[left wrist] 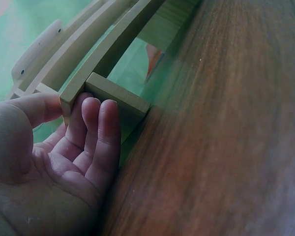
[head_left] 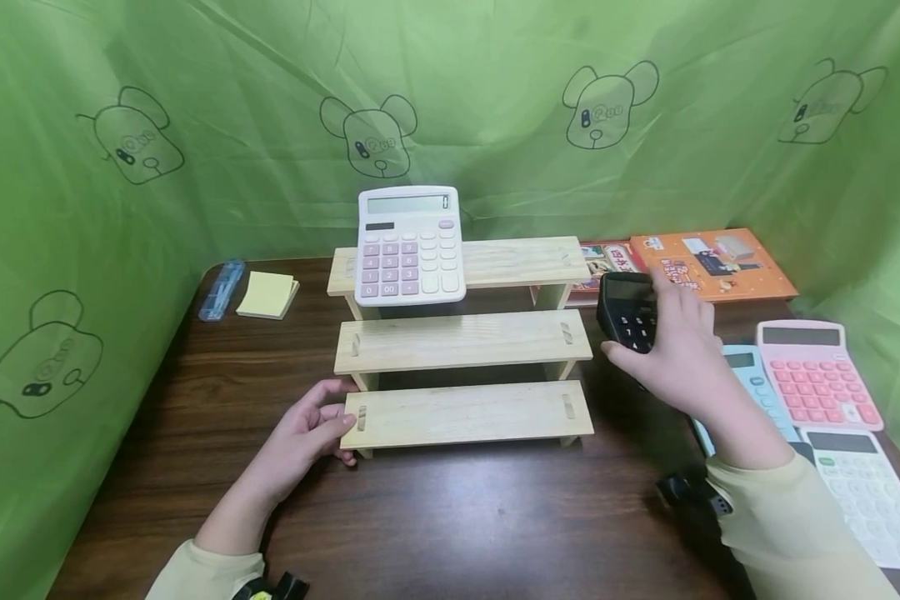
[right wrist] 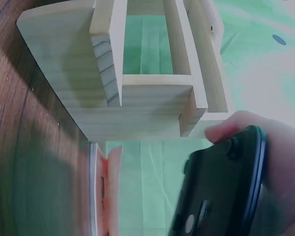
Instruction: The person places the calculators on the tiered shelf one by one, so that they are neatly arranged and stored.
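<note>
A pale wooden three-step stand [head_left: 465, 340] stands on the dark table. My left hand [head_left: 311, 425] grips the left end of its lowest board, and the left wrist view shows thumb and fingers [left wrist: 105, 132] at the board's corner. On the top step, at the left, a white calculator [head_left: 438, 267] with purple keys leans back, its display reading 0. To the right of the stand, my right hand [head_left: 678, 346] holds a black calculator [head_left: 621, 312] by its right side. Its dark underside shows in the right wrist view, raised beside the stand's end.
Pink [head_left: 802, 336], blue [head_left: 741, 360] and white [head_left: 840, 443] calculators lie at the right, partly behind my forearm. An orange flat box [head_left: 765, 267] lies at the back right. Yellow sticky notes [head_left: 265, 295] and a clear blue item [head_left: 222, 290] lie back left. Green curtain [head_left: 495, 125] surrounds the table.
</note>
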`<state>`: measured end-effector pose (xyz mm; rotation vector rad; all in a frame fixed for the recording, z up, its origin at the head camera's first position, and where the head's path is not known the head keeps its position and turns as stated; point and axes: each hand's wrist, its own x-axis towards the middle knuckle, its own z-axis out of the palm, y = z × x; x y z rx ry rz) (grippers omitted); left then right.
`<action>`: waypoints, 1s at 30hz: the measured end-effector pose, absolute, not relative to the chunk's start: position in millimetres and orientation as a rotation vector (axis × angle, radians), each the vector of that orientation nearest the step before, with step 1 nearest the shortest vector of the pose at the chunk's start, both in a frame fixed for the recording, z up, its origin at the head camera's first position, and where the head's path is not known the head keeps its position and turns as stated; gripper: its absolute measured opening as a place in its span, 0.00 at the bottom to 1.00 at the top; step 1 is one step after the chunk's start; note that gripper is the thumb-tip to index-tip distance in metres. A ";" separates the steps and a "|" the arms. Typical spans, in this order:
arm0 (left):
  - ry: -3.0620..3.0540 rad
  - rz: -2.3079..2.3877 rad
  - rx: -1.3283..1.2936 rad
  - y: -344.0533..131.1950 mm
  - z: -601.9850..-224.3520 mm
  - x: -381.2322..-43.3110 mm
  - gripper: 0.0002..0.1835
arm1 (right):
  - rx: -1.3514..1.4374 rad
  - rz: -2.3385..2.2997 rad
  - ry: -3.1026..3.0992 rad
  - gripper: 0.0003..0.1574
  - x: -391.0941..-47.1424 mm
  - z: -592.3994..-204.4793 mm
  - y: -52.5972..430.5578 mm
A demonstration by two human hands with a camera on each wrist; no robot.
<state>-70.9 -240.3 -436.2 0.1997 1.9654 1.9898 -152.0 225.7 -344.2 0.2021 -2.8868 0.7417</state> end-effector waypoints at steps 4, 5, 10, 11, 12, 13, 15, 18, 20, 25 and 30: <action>1.955 1.996 0.196 -240.4 -436.1 -68.5 0.24 | 0.218 0.844 -2.787 0.67 -152.7 -342.6 224.3; 1.958 1.992 0.198 -240.4 -436.0 -68.4 0.24 | 0.221 0.868 -2.758 0.66 -152.8 -341.6 224.0; 1.978 1.991 0.193 -239.9 -435.3 -70.6 0.24 | 0.213 0.954 -2.628 0.59 -153.1 -334.5 221.3; 1.977 1.996 0.196 -239.5 -435.3 -71.3 0.24 | 0.210 0.963 -2.608 0.57 -153.3 -333.2 221.1; 1.973 2.001 0.194 -239.0 -435.5 -71.9 0.24 | 0.204 0.970 -2.592 0.55 -153.1 -331.9 220.6; 1.969 2.002 0.195 -238.6 -436.0 -72.3 0.25 | 0.200 0.975 -2.578 0.54 -153.0 -330.9 219.9; 1.960 2.004 0.194 -237.8 -437.1 -72.6 0.26 | 0.187 0.980 -2.559 0.51 -152.7 -328.6 217.4; 1.961 1.998 0.176 -237.4 -438.5 -72.3 0.28 | 0.173 0.981 -2.525 0.49 -153.6 -324.2 210.9; 1.975 1.992 0.161 -238.0 -438.8 -71.8 0.28 | 0.167 0.978 -2.499 0.49 -154.9 -320.4 204.3; 1.999 1.982 0.156 -240.0 -437.8 -71.2 0.28 | 0.196 0.968 -2.426 0.49 -159.1 -311.8 185.4; 1.993 1.975 0.152 -240.9 -436.1 -70.8 0.28 | 0.244 0.924 -2.394 0.50 -161.2 -309.7 170.0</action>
